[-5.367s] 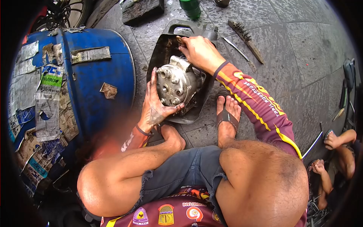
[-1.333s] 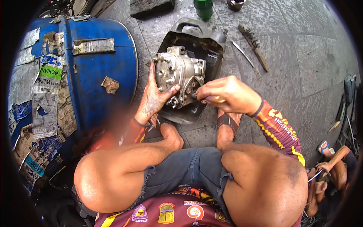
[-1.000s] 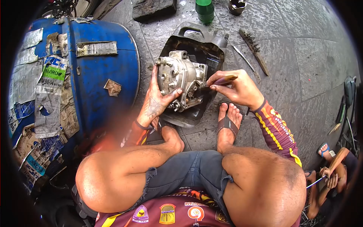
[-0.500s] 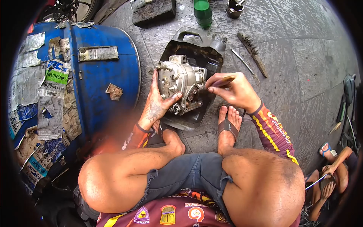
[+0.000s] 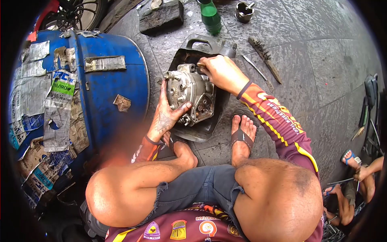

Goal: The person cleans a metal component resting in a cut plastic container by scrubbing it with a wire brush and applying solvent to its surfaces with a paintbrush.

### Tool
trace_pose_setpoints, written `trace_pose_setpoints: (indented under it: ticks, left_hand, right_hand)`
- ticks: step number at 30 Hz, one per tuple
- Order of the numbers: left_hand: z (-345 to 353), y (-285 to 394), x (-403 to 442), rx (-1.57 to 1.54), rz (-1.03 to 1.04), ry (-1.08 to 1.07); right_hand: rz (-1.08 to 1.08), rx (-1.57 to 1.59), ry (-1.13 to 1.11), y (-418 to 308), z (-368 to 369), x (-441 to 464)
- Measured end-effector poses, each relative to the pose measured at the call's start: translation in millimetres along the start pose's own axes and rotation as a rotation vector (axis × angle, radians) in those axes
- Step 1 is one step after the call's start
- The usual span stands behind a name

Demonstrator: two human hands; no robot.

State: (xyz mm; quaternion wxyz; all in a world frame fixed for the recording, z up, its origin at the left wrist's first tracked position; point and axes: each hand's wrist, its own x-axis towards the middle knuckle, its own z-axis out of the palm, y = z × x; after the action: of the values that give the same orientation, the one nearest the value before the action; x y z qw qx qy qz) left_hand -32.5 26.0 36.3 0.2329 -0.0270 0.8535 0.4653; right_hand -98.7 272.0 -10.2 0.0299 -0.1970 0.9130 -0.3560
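Metal casting sits in the cut-open can, left hand gripping its left side, right hand pinching a brown tool (tip hidden) at the far edge; brace firmly, use light, controlled strokes.

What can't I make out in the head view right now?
All in the head view:
- Tool in right hand: mostly hidden by the fingers.
- Container floor under metal casting: covered by the casting.
- Green bottle: top cut off by the upper edge.
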Motion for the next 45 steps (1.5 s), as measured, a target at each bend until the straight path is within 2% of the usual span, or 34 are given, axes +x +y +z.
trace_pose_setpoints:
  ticks: [1, 3, 5, 9, 11, 13, 15, 17, 19, 21, 22, 27, 29, 31, 33, 35, 37, 39, 41, 42, 45]
  left_hand:
    - [-0.3, -2.4, -1.8, -0.015, 0.010, -0.001]
    - [0.8, -9.0, -0.6, 0.004, 0.012, 0.006]
    - [1.3, -5.9, -1.2, 0.014, 0.027, 0.007]
    - [2.4, -4.5, -0.8, -0.017, 0.012, -0.006]
    - [0.9, -6.0, 1.0, 0.063, 0.008, 0.003]
    - [0.7, -6.3, -0.2, 0.031, 0.007, 0.017]
    - [0.8, -6.2, -1.7, -0.031, -0.029, 0.001]
    - [2.4, -10.1, -0.2, -0.008, -0.007, 0.010]
    - [2.5, -12.8, 1.0, 0.056, 0.030, 0.024]
    - [1.9, -10.6, -3.6, 0.058, 0.022, 0.014]
    - [0.9, -5.7, -4.2, 0.024, 0.009, 0.004]
    - [-1.4, -4.6, -2.5, 0.003, 0.015, -0.013]
    - [-1.2, -11.9, -0.9, 0.023, 0.043, -0.009]
    - [0.0, -8.4, -1.0, -0.056, 0.018, -0.022]
    - [0.8, -8.7, -2.0, -0.046, 0.000, -0.009]
    - [-0.8, -6.4, -2.9, 0.085, 0.000, 0.007]
    - [-0.6, -4.4, -0.8, -0.003, -0.020, -0.008]
    - [-0.2, -9.9, -1.0, 0.040, 0.010, -0.003]
    - [0.5, -6.6, -1.0, -0.003, -0.023, 0.002]
    - [0.5, -9.9, -0.6, 0.022, 0.003, 0.002]
    - [1.3, -15.4, -1.5, 0.043, 0.039, 0.016]
  right_hand:
    - [-0.006, 0.003, -0.004, -4.7, -8.3, 0.2]
    - [0.193, 0.133, -0.003, -10.2, -35.0, -3.2]
    - [0.163, 0.384, 0.146, -14.3, -51.8, -14.3]
    - [0.166, 0.318, 0.076, -23.1, -51.4, -21.7]
    - [0.176, 0.202, 0.198, -21.5, -60.1, -10.8]
    - [0.203, 0.306, 0.168, -23.6, -61.4, -9.8]
    - [0.073, 0.276, 0.071, -24.0, -50.2, -14.3]
    - [0.251, 0.206, 0.013, -15.5, -55.2, -6.6]
    - [0.162, 0.227, 0.193, -12.0, -48.7, 0.4]
    - [0.166, 0.358, 0.125, -13.8, -39.8, 2.8]
    - [0.176, 0.274, 0.057, -16.9, -34.7, 5.3]
    - [0.189, 0.203, 0.148, -16.8, -29.3, 16.0]
    - [0.132, 0.222, 0.123, -14.6, -17.3, 11.6]
    - [0.035, 0.053, 0.025, -0.4, 11.4, -2.6]
    - [0.031, 0.134, 0.105, -6.6, 3.4, -3.1]
    - [0.136, 0.414, 0.276, -19.6, -15.2, -2.2]
    - [0.160, 0.490, 0.374, -24.9, -20.3, -0.9]
    - [0.192, 0.418, 0.275, -20.0, -12.3, 0.0]
    - [0.163, 0.168, -0.027, -9.2, -1.1, -5.5]
    - [0.102, 0.166, 0.036, -11.2, -1.5, -5.0]
    - [0.206, 0.342, 0.053, -10.1, -8.9, 1.9]
